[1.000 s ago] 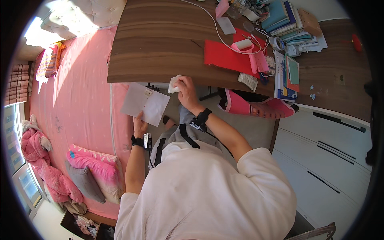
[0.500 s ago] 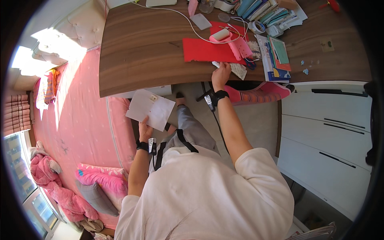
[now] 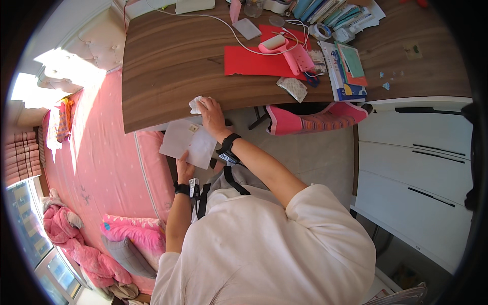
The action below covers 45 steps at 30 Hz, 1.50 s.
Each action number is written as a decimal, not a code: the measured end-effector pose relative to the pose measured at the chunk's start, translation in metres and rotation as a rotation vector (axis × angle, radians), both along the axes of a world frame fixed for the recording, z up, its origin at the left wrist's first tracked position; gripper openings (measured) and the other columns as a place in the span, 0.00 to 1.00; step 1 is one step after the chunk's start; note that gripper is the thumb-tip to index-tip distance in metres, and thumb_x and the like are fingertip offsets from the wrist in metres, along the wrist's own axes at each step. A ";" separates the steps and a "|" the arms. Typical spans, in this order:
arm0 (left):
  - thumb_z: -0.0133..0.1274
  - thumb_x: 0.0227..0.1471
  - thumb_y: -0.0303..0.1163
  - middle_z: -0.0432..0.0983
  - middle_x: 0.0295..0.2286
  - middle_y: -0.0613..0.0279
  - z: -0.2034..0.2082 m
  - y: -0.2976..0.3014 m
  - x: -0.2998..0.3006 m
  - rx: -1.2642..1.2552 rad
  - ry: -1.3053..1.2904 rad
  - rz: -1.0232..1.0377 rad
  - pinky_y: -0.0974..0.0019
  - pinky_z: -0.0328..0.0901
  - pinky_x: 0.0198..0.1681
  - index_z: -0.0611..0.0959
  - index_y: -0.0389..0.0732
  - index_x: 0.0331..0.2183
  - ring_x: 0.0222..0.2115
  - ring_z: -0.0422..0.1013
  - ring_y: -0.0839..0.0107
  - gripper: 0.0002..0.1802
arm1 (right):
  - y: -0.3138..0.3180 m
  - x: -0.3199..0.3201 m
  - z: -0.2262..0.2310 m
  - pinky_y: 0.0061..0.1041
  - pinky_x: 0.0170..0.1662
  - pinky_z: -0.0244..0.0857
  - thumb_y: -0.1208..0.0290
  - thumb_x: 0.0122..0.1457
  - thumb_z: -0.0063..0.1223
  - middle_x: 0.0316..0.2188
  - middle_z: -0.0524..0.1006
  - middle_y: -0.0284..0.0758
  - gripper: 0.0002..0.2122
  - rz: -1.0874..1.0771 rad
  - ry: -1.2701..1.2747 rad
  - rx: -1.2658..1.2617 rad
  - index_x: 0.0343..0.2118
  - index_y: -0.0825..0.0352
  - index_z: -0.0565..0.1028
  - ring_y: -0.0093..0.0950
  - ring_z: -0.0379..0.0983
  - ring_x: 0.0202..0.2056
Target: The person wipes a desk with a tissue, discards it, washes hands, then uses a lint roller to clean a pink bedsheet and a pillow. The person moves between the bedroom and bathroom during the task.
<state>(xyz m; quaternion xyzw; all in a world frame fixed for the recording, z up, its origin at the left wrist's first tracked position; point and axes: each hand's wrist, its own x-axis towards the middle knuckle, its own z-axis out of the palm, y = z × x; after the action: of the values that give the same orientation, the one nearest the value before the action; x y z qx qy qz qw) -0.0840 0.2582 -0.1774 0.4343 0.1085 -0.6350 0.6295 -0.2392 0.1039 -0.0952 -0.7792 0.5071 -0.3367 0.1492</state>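
A crumpled white tissue (image 3: pixel 195 104) is pinched in my right hand (image 3: pixel 213 118), on the front edge of the brown wooden desk (image 3: pixel 168 76). Just below that edge, my left hand (image 3: pixel 184 168) grips a white sheet of paper (image 3: pixel 174 145) by its near side. A small pale beige patch (image 3: pixel 193 128) shows on the upper part of the sheet. To the right, a white patterned packet (image 3: pixel 292 89) lies by the desk's front edge. Behind it are a red sheet (image 3: pixel 244 62) and a pink lint roller (image 3: pixel 273 44), with a white cable across them.
Books and booklets (image 3: pixel 351 66) lie at the desk's right, with more books (image 3: pixel 330 15) behind. A pink chair (image 3: pixel 315 119) is tucked under the front edge. The pink-covered bed (image 3: pixel 112 152) fills the left side, and white drawers (image 3: pixel 412 168) stand at the right.
My right hand has moved left along the desk edge, away from the patterned packet, carrying the white tissue. The left hand still holds the paper in nearly the same place.
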 end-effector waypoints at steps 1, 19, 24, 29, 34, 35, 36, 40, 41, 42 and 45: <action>0.42 0.51 0.14 0.67 0.47 0.53 0.001 0.000 0.001 -0.009 0.001 0.000 0.54 0.61 0.55 0.67 0.36 0.50 0.47 0.66 0.58 0.23 | 0.008 0.007 0.002 0.35 0.49 0.60 0.78 0.50 0.44 0.42 0.69 0.38 0.15 0.054 -0.052 -0.031 0.42 0.69 0.72 0.38 0.63 0.48; 0.41 0.51 0.15 0.67 0.46 0.53 -0.009 0.027 0.011 -0.002 0.035 -0.041 0.55 0.62 0.54 0.66 0.36 0.50 0.47 0.66 0.59 0.22 | 0.057 -0.010 -0.002 0.30 0.43 0.65 0.83 0.47 0.43 0.33 0.76 0.41 0.14 0.162 -0.550 0.395 0.35 0.66 0.77 0.40 0.72 0.35; 0.42 0.50 0.14 0.67 0.46 0.51 0.009 0.042 -0.007 -0.046 0.000 -0.074 0.55 0.63 0.53 0.67 0.34 0.49 0.46 0.67 0.58 0.22 | 0.059 -0.048 0.006 0.22 0.40 0.68 0.80 0.55 0.44 0.37 0.77 0.35 0.12 -0.013 -1.216 1.044 0.42 0.69 0.74 0.25 0.75 0.36; 0.44 0.52 0.16 0.66 0.47 0.51 0.039 0.046 -0.036 -0.048 -0.006 -0.200 0.52 0.62 0.54 0.64 0.34 0.50 0.48 0.66 0.57 0.23 | 0.080 -0.092 0.034 0.23 0.41 0.68 0.79 0.55 0.47 0.37 0.76 0.33 0.11 -0.030 -1.465 1.088 0.42 0.69 0.73 0.24 0.74 0.37; 0.45 0.52 0.17 0.65 0.48 0.50 0.075 0.035 -0.069 -0.020 -0.002 -0.332 0.54 0.62 0.54 0.64 0.35 0.51 0.48 0.66 0.57 0.23 | 0.110 -0.130 0.064 0.22 0.41 0.68 0.74 0.57 0.48 0.38 0.76 0.33 0.12 -0.096 -1.416 1.000 0.44 0.69 0.72 0.22 0.74 0.37; 0.45 0.53 0.18 0.65 0.48 0.50 0.082 0.033 -0.076 -0.043 -0.018 -0.378 0.53 0.62 0.53 0.64 0.35 0.51 0.47 0.66 0.57 0.23 | 0.116 -0.137 0.069 0.22 0.40 0.68 0.73 0.57 0.48 0.38 0.76 0.33 0.12 -0.110 -1.432 0.980 0.44 0.69 0.72 0.22 0.73 0.37; 0.44 0.53 0.18 0.65 0.48 0.50 0.089 0.031 -0.083 -0.049 -0.020 -0.413 0.53 0.63 0.53 0.64 0.35 0.51 0.47 0.66 0.57 0.22 | 0.123 -0.143 0.075 0.21 0.40 0.68 0.73 0.57 0.47 0.38 0.76 0.33 0.12 -0.122 -1.447 0.958 0.44 0.69 0.72 0.21 0.73 0.37; 0.44 0.53 0.18 0.66 0.47 0.50 0.112 0.024 -0.125 -0.060 0.001 -0.545 0.53 0.63 0.53 0.64 0.34 0.51 0.47 0.67 0.57 0.22 | 0.149 -0.179 0.104 0.23 0.39 0.68 0.74 0.58 0.47 0.39 0.76 0.35 0.12 -0.219 -1.435 0.853 0.44 0.69 0.71 0.23 0.73 0.36; 0.44 0.53 0.18 0.66 0.47 0.50 0.117 0.025 -0.139 -0.081 -0.014 -0.595 0.53 0.63 0.53 0.64 0.34 0.51 0.47 0.67 0.57 0.22 | 0.161 -0.191 0.114 0.24 0.40 0.67 0.75 0.58 0.47 0.41 0.75 0.36 0.13 -0.137 -1.212 0.556 0.45 0.69 0.71 0.25 0.73 0.38; 0.44 0.53 0.18 0.66 0.47 0.50 0.123 0.025 -0.154 -0.091 -0.013 -0.637 0.54 0.63 0.52 0.64 0.34 0.51 0.47 0.67 0.57 0.22 | 0.175 -0.205 0.126 0.24 0.42 0.67 0.76 0.57 0.46 0.42 0.74 0.36 0.14 -0.149 -0.954 0.310 0.47 0.68 0.70 0.27 0.72 0.40; 0.44 0.52 0.17 0.67 0.46 0.51 0.140 0.030 -0.208 -0.126 -0.023 -0.780 0.54 0.64 0.52 0.65 0.35 0.50 0.46 0.67 0.57 0.22 | 0.212 -0.257 0.157 0.28 0.45 0.65 0.81 0.53 0.46 0.47 0.71 0.37 0.18 -0.161 -0.247 -0.099 0.49 0.66 0.70 0.33 0.70 0.44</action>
<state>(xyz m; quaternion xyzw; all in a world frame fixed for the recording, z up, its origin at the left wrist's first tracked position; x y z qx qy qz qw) -0.2918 0.2878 -0.0369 0.4105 -0.1112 -0.8270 0.3676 -0.4958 0.3159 0.0618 -0.6949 0.5286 -0.4656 0.1444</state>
